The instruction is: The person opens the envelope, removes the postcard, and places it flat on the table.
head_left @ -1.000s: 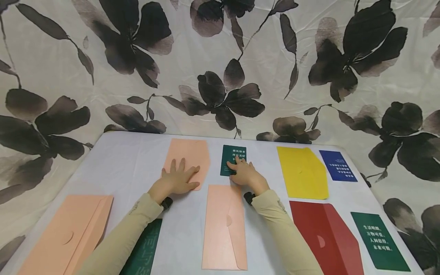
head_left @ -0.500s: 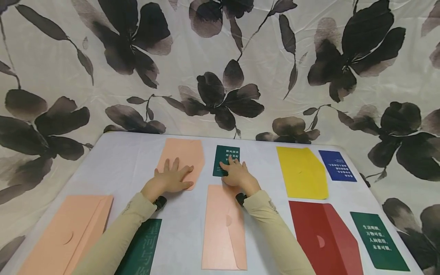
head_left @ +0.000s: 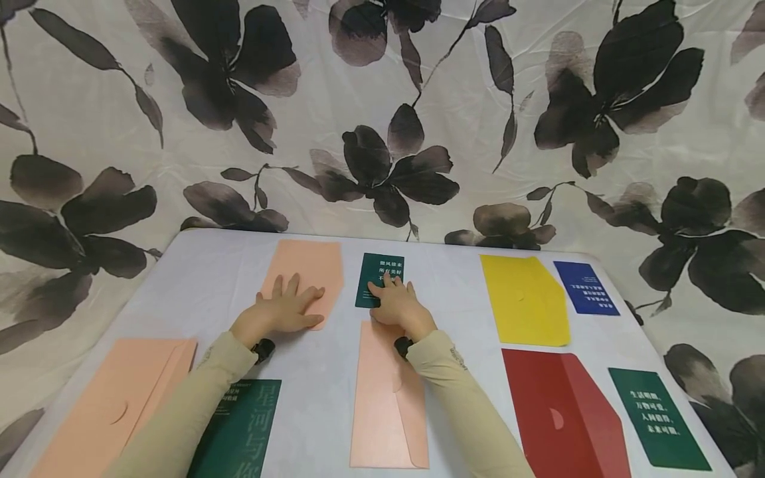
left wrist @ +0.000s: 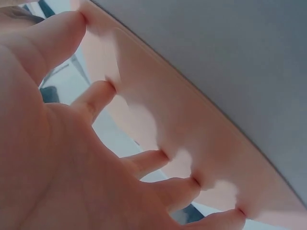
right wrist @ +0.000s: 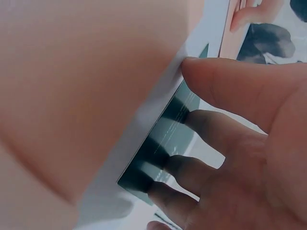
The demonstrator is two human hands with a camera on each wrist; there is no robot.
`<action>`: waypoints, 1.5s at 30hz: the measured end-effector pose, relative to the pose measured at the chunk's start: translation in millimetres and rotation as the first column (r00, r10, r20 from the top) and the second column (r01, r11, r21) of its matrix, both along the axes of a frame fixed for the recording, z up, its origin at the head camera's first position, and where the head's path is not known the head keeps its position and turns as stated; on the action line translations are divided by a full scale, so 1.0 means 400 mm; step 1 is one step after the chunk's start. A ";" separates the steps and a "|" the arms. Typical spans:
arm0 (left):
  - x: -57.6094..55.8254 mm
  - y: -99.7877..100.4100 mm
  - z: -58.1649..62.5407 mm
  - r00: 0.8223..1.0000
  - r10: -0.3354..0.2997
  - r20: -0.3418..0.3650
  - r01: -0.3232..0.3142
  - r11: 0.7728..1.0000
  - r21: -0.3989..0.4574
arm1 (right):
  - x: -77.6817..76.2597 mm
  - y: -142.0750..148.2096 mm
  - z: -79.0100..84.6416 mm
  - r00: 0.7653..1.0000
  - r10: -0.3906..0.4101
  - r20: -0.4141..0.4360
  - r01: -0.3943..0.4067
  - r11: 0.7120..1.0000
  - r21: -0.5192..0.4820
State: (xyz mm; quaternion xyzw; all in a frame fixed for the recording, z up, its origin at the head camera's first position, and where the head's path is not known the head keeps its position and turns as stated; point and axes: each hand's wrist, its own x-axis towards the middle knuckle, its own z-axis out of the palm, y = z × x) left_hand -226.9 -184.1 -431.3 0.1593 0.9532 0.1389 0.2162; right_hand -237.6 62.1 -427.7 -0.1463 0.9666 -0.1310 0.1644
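Observation:
At the back of the table, my left hand [head_left: 277, 313] rests with spread fingers on a peach envelope [head_left: 311, 262]. In the left wrist view its fingertips press on the envelope's surface [left wrist: 158, 96]. To the right of it, my right hand [head_left: 402, 307] touches a small dark green card [head_left: 373, 265] with white writing. The right wrist view shows several fingertips on that card [right wrist: 139, 167], with the thumb near its edge. Below the right hand lies another peach envelope [head_left: 385, 411] with its flap closed, its top end partly covered by the wrist.
A thick peach envelope [head_left: 107, 405] lies at front left, beside a large green card [head_left: 245, 431] partly under the left sleeve. On the right are a yellow envelope [head_left: 526, 302], a blue card [head_left: 587, 289], a red envelope [head_left: 564, 405] and a green card [head_left: 660, 421]. Floral cloth hangs behind.
Both hands have slid left across the table. The far peach envelope and the small green card have moved left along with them; the other envelopes and cards stay in place.

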 end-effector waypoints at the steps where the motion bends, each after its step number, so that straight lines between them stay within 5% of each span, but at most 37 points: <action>1: 0.000 -0.006 0.002 1.000 0.002 0.004 -0.002 1.000 -0.002 | 0.001 -0.004 0.000 1.000 0.002 0.000 -0.002 1.000 0.003; 17: 0.000 -0.061 0.030 0.999 0.011 0.049 -0.012 1.000 0.016 | 0.005 -0.056 0.002 1.000 0.015 0.009 -0.015 1.000 0.015; 24: -0.028 -0.105 -0.011 0.999 0.027 0.025 -0.027 0.999 0.028 | 0.004 -0.086 -0.001 1.000 0.017 -0.009 -0.016 0.999 0.040; 31: -0.011 -0.118 0.025 0.999 0.022 0.038 -0.023 0.999 0.046 | 0.007 -0.105 -0.001 1.000 0.020 -0.001 -0.020 0.999 0.044; 45: -0.031 -0.178 0.008 0.999 0.025 0.036 -0.027 0.997 0.068 | 0.018 -0.145 -0.004 0.999 0.033 -0.013 -0.032 0.999 0.042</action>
